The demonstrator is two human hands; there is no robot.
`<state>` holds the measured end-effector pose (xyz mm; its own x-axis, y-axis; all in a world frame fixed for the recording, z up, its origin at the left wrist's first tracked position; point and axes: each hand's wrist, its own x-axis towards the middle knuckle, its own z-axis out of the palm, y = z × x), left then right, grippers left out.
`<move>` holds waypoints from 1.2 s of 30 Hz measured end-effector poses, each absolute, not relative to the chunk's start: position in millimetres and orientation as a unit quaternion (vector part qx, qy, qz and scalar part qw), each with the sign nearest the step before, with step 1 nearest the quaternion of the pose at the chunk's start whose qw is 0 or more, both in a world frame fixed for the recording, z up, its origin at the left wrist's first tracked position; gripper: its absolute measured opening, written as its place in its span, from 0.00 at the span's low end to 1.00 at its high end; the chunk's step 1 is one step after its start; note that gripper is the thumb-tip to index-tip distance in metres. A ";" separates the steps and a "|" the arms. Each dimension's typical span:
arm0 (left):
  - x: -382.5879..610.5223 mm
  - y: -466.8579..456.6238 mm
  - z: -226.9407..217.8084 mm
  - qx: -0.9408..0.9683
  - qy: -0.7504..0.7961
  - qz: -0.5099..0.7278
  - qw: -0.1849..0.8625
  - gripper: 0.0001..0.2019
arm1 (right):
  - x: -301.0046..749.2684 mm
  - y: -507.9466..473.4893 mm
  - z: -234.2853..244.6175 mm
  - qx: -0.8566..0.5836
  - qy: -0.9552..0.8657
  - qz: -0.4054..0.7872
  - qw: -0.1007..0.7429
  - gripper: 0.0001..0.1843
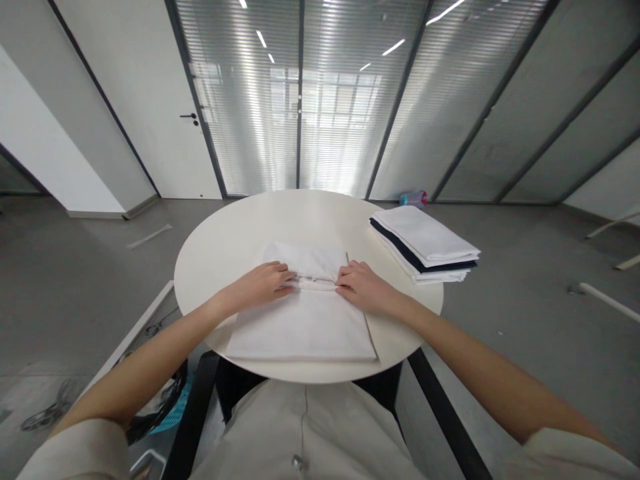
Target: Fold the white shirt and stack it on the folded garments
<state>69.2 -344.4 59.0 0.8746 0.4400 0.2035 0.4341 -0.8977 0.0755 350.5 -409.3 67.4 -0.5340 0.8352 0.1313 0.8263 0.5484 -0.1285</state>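
A white cloth (300,327) lies partly folded on the round white table (220,247) in front of me. A raised fold runs across its middle. My left hand (263,283) pinches the left end of that fold, fingers curled on the fabric. My right hand (363,287) grips the right end of the same fold. The two hands are a short gap apart, with the bunched ridge of cloth between them. The far part of the cloth (310,257) lies flat beyond my fingers.
A stack of folded cloths (425,243), white with one dark layer, sits at the table's right edge. A small coloured object (414,198) lies on the floor behind. Glass partitions with blinds stand beyond. A blue basket (175,407) and cables are on the floor at left.
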 end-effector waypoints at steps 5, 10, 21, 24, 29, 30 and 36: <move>60.5 -344.4 51.5 0.963 0.244 0.110 0.028 0.11 | 347.0 -402.1 77.1 -0.462 -0.887 0.004 0.022 0.12; 64.1 -348.2 44.5 0.960 0.242 0.135 0.031 0.13 | 342.8 -399.0 79.5 -0.465 -0.885 -0.026 -0.008 0.10; 52.3 -350.2 50.1 0.973 0.198 0.119 -0.004 0.14 | 345.3 -395.1 52.6 -0.396 -0.913 -0.032 0.087 0.12; 43.2 -351.8 55.5 0.975 0.186 0.118 -0.004 0.15 | 348.3 -397.0 45.7 -0.394 -0.911 -0.044 0.112 0.13; 38.0 -352.4 56.1 0.974 0.198 0.111 -0.007 0.15 | 351.0 -397.5 39.5 -0.387 -0.911 -0.057 0.127 0.14; 38.2 -351.3 54.9 0.974 0.201 0.108 -0.002 0.15 | 351.5 -397.6 39.1 -0.385 -0.912 -0.057 0.129 0.14; 38.3 -343.3 45.8 0.971 0.191 0.140 0.039 0.14 | 355.3 -399.4 40.6 -0.387 -0.909 -0.033 0.148 0.15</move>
